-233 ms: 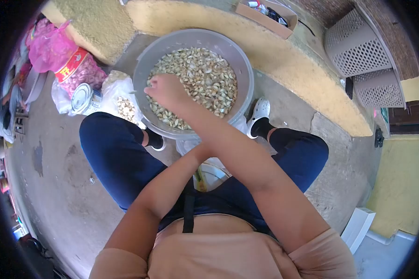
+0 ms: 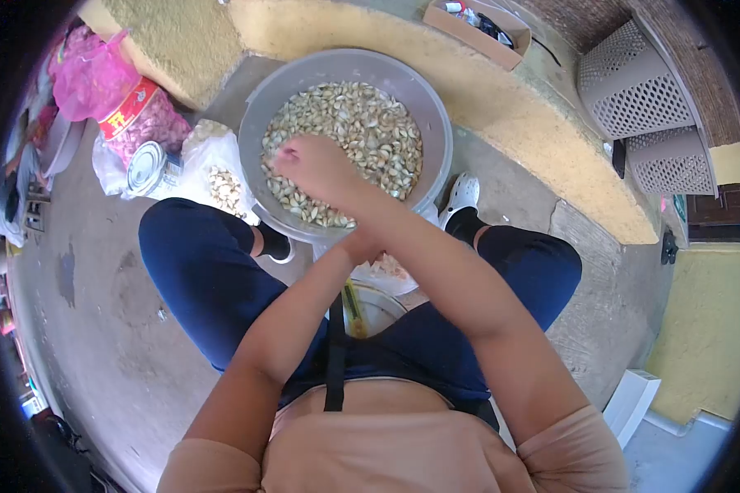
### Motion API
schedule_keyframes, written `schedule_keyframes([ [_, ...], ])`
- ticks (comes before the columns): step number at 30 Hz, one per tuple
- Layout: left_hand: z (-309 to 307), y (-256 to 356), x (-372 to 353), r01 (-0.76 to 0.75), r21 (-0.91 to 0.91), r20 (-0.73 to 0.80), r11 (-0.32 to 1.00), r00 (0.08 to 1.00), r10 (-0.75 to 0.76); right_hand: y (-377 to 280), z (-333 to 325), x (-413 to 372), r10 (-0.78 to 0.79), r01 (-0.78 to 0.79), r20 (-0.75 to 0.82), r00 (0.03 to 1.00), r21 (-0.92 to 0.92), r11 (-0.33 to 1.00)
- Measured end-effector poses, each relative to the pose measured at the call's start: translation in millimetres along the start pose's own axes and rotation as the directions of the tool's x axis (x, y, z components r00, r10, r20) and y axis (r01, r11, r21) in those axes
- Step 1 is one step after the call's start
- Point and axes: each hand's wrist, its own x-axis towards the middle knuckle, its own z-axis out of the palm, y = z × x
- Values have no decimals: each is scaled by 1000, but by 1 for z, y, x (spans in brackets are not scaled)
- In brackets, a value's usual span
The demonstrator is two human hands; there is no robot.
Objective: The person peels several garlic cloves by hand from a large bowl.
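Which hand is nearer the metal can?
Right. The right hand is over the tub, right of the metal can; the left hand is farther off, partly hidden beneath the right forearm.

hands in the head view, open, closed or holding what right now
Left hand: mostly hidden by the right forearm, state cannot be told.
Right hand: curled, over the round grey plastic tub; whether it holds anything cannot be told.
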Motion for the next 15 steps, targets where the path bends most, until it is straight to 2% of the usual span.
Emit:
schedule_keyframes([
  [1,4,16,-5,113,-186,-10,976,993,-116,3,-10,-9,15,-13,44,999,-46,999],
  [4,6,58,-12,267,-412,-99,871,937,-334,20,-35,-34,-102,98,-18,995,-161,982],
  [6,9,66,-11,137,-560,-207,817,932,-298,37,-49,-53,-137,125,-37,990,-240,963],
  [7,10,68,-10,65,-624,-261,779,922,-287,42,-56,-63,-75,73,0,997,-242,968],
  [9,1,57,-2,71,-631,-187,772,952,-241,48,-67,-83,52,-32,73,996,-251,968],
  [13,9,61,-4,79,-593,-152,801,966,-208,54,-65,-112,34,-34,-5,999,-235,971],
  [15,16,60,0,33,-627,-206,779,957,-206,49,-65,-118,20,-24,-22,1000,-202,979],
])
